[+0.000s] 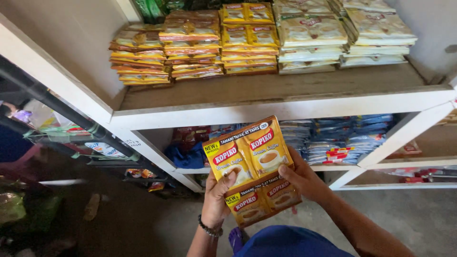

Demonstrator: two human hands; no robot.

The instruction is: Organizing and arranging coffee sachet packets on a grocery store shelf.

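Note:
I hold a joined sheet of orange and yellow coffee sachets (pixel 250 166) in front of a white shelf unit. My left hand (pixel 216 200), with a bead bracelet on the wrist, grips the sheet's lower left, thumb over a sachet. My right hand (pixel 304 178) grips its right edge, thumb pressed on the front. The sheet is tilted, its top edge leaning to the right. It hangs below the upper shelf board (pixel 285 102).
Stacks of orange sachets (pixel 190 45) and pale sachets (pixel 328 35) lie on the upper shelf. Blue packets (pixel 342 138) fill the lower shelf. A dark rail with hanging goods (pixel 71 123) runs at the left. Grey floor (pixel 409 214) lies below.

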